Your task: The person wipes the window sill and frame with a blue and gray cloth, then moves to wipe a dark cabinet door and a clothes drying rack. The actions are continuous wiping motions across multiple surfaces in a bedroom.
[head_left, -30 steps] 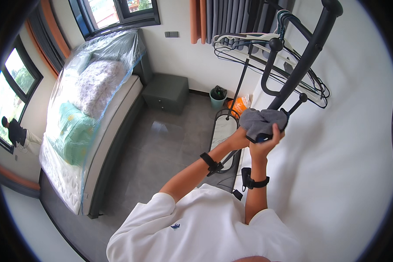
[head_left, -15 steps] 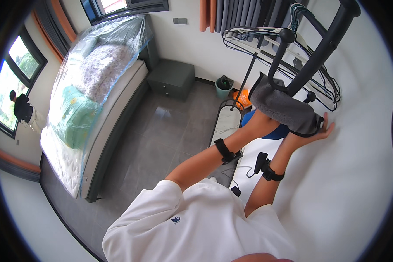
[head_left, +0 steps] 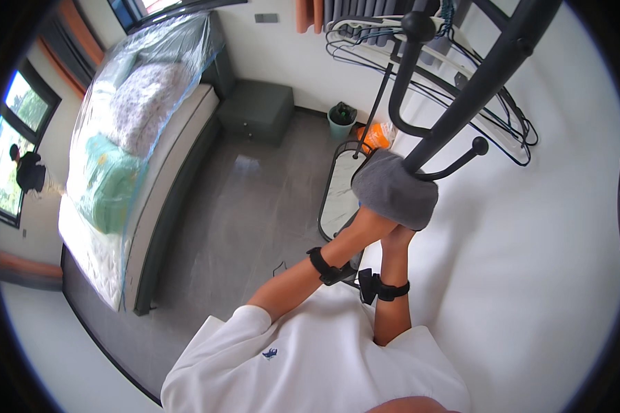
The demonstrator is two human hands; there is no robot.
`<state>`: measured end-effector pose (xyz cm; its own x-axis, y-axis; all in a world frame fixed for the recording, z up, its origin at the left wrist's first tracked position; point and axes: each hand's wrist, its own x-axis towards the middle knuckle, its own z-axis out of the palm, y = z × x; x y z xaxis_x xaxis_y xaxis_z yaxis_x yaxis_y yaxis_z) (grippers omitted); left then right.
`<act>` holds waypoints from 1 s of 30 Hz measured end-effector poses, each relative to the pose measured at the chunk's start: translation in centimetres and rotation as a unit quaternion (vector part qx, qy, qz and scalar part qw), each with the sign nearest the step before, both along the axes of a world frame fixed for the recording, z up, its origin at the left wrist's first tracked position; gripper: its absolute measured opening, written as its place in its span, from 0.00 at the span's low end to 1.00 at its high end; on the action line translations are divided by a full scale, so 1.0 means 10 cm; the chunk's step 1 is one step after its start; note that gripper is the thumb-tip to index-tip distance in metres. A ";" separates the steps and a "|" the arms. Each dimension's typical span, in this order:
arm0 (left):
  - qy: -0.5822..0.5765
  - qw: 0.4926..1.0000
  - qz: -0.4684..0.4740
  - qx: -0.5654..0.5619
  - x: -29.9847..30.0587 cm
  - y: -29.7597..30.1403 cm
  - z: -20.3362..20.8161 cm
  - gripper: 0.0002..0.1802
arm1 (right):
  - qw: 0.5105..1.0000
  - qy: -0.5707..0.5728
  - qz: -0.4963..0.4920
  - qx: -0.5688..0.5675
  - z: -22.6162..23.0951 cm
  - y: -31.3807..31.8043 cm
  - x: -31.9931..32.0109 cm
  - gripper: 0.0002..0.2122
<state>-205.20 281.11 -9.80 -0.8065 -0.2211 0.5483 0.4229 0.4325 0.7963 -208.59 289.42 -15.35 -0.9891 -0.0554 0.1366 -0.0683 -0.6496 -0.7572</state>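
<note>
A dark grey plush cloth (head_left: pixel 395 189) is wrapped around the black pole (head_left: pixel 461 110) of a coat stand, just below its curved hooks. My left hand (head_left: pixel 377 221) is closed on the cloth's lower left side, its fingers hidden by the fabric. Close beside it, my right hand (head_left: pixel 398 237) grips the cloth's bottom edge from below, and most of its fingers are out of sight. Both wrists wear black straps with small devices.
Several hangers (head_left: pixel 503 131) hang behind the pole. A framed mirror (head_left: pixel 337 193), a bin (head_left: pixel 342 122) and an orange bag (head_left: pixel 375 135) stand beyond. Left are a green nightstand (head_left: pixel 258 110), a plastic-covered bed (head_left: pixel 179 131) and a person in dark clothing (head_left: pixel 31 172). A white wall (head_left: pixel 544 261) rises at right.
My hands and the cloth have moved down and left in view. My right hand has drawn in from the cloth's right end, beside my left, and the cloth is now bunched closer around the pole.
</note>
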 end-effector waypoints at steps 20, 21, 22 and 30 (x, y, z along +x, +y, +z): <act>0.240 0.970 -0.014 -0.028 -0.49 -0.21 -0.24 0.31 | 0.958 0.022 -0.171 0.230 0.09 0.16 -0.50 0.19; 0.212 0.977 -0.028 0.008 -0.51 -0.22 -0.23 0.30 | 0.952 0.023 -0.182 0.245 0.05 0.13 -0.45 0.19; 0.175 0.981 -0.085 -0.003 -0.52 -0.31 -0.22 0.28 | 0.944 0.026 -0.196 0.265 0.04 0.10 -0.40 0.18; -0.028 0.942 -0.317 0.109 -0.14 -0.82 0.05 0.29 | 0.731 0.201 -0.262 0.597 0.86 -0.24 -0.19 0.19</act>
<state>-206.62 272.88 -9.27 -0.8405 0.2128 0.4983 0.4959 -0.0684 0.8657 -210.48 286.98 -6.80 -0.8101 0.0003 0.5862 -0.4438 0.6531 -0.6136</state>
